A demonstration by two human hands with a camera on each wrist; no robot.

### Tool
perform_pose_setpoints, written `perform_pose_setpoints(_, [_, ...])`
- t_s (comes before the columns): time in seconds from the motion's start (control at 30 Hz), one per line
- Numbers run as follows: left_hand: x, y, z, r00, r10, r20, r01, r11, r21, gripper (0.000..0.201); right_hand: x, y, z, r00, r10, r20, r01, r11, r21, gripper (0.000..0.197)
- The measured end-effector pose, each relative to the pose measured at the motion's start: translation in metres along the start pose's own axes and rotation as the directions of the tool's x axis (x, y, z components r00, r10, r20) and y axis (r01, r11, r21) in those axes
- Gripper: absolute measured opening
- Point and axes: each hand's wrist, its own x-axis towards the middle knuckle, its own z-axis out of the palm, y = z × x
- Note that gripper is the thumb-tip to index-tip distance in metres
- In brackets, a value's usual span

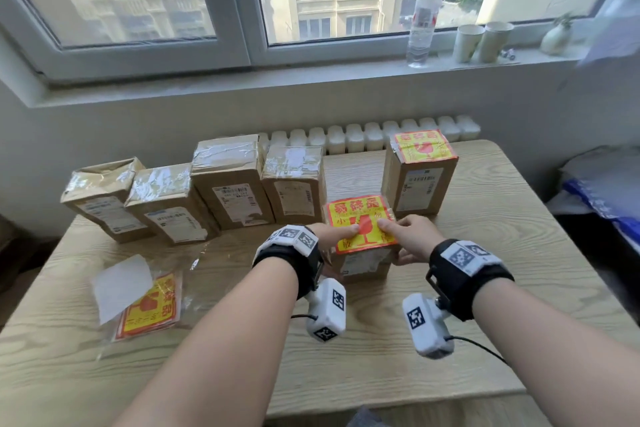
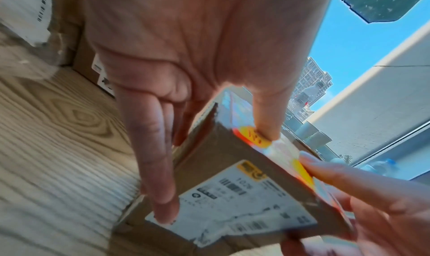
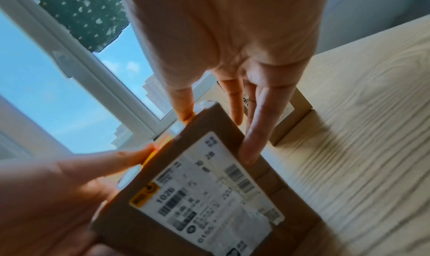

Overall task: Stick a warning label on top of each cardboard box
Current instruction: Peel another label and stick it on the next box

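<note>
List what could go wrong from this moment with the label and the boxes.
1. Both thumbs press the middle of the warning label on the near box; its edges may stay unstuck or crease.
2. The label looks as wide as the box top, so its edges may overhang.
3. The left hand and right hand work close to the upright unlabelled boxes; a knock might topple one.

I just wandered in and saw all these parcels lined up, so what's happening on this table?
A person is sticking warning labels on cardboard boxes. Both hands, left hand and right hand, press a red-and-yellow label flat onto the top of the front box with their thumbs, fingers down its sides. The box at back right already carries a label. Four boxes in a row to the left have none. Spare labels lie on the table.
</note>
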Motion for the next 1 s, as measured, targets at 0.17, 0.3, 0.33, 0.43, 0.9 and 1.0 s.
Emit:
perform_pose_setpoints(0.17, [0.026, 0.020, 0.000, 0.989, 0.082, -0.126, -0.078, 0.996, 0.039, 0.064, 0.035, -0.006, -0.006, 0.991, -0.043, -0.125, 0.048, 0.998, 0.032, 0.044])
perform_pose_setpoints(0.3, [0.043, 0.042, -0.007, 0.959, 0.161, -0.233, -0.149, 0.987, 0.065, 0.064, 0.049, -0.018, -0.006, 0.981, -0.036, -0.191, 0.062, 0.989, 0.132, 0.026])
perform_pose_setpoints(0.33, [0.048, 0.048, -0.008, 0.954, 0.174, -0.243, -0.158, 0.984, 0.084, 0.061, 0.054, -0.020, -0.007, 0.978, -0.037, -0.207, 0.069, 0.987, 0.148, 0.024])
perform_pose_setpoints(0.43, [0.066, 0.063, -0.010, 0.951, 0.201, -0.234, -0.185, 0.979, 0.088, 0.054, 0.073, -0.022, -0.011, 0.965, -0.025, -0.261, 0.075, 0.980, 0.183, 0.025])
perform_pose_setpoints(0.9, [0.099, 0.098, -0.014, 0.916, 0.259, -0.306, -0.217, 0.962, 0.162, 0.055, 0.087, -0.040, -0.013, 0.938, 0.053, -0.342, 0.051, 0.957, 0.287, 0.038])
perform_pose_setpoints(1.0, [0.098, 0.093, -0.016, 0.931, 0.216, -0.295, -0.216, 0.976, 0.035, 0.053, 0.076, -0.043, -0.012, 0.944, 0.044, -0.326, 0.034, 0.973, 0.229, 0.042])
